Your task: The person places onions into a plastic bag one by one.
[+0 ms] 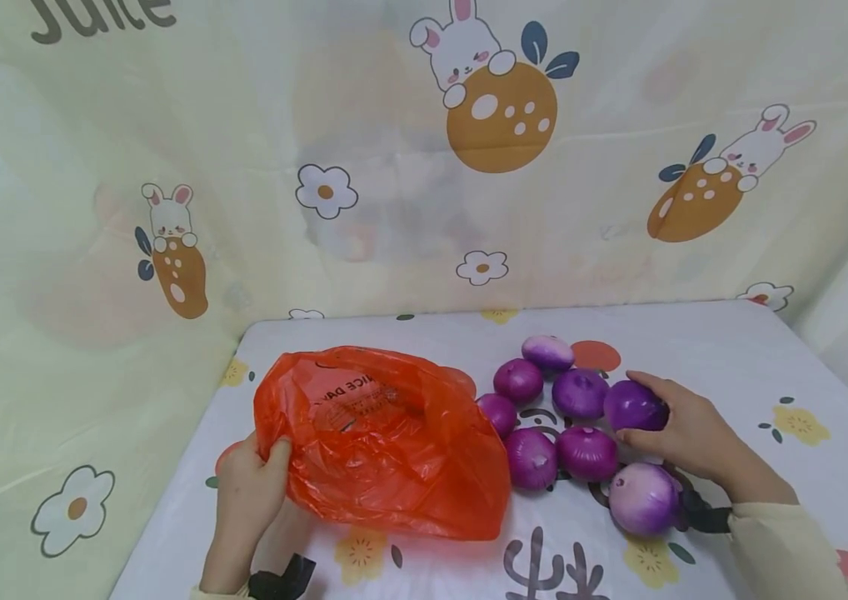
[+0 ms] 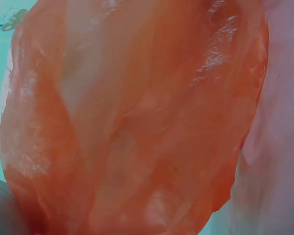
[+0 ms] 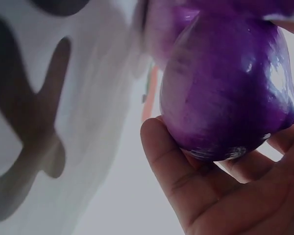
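My left hand (image 1: pixel 250 487) pinches the left rim of a thin red plastic bag (image 1: pixel 401 492), thumb over the edge. The bag's mouth gapes toward me, and printed letters show on its inner wall. Its sheer film fills most of the left wrist view (image 2: pixel 137 122). At the right, my right hand (image 1: pixel 694 429) grips a glossy purple onion (image 1: pixel 630 406), with thumb in front and fingers behind. In the right wrist view the fingers (image 3: pixel 171 166) curl under this onion. A paler onion (image 1: pixel 643 500) lies just below that hand, by the wrist strap.
Several more purple onions (image 1: pixel 589 454) lie clustered between the bag and my right hand, the leftmost partly behind the bag. A patterned white cloth (image 1: pixel 754 367) covers the table. Behind it hangs a printed curtain (image 1: pixel 394 100) with rabbits and flowers.
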`<action>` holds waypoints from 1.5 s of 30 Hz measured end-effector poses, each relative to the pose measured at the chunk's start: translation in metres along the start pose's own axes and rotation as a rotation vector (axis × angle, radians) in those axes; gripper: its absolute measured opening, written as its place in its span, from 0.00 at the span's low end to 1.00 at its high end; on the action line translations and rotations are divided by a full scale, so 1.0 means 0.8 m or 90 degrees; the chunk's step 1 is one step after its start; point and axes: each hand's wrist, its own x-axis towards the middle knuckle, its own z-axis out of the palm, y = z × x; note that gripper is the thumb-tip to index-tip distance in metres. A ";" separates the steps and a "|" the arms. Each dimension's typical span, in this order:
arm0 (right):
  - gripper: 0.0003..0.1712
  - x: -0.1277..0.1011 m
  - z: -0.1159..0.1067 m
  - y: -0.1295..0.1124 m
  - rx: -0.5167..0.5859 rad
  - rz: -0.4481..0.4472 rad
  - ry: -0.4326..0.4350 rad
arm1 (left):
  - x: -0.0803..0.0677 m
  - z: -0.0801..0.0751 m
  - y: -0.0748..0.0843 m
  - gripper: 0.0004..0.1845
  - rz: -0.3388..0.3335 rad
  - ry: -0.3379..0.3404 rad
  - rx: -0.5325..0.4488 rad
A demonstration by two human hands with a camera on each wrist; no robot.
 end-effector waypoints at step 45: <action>0.48 -0.027 -0.003 -0.155 0.154 -0.210 0.161 | -0.006 0.013 -0.008 0.15 0.017 0.048 -0.071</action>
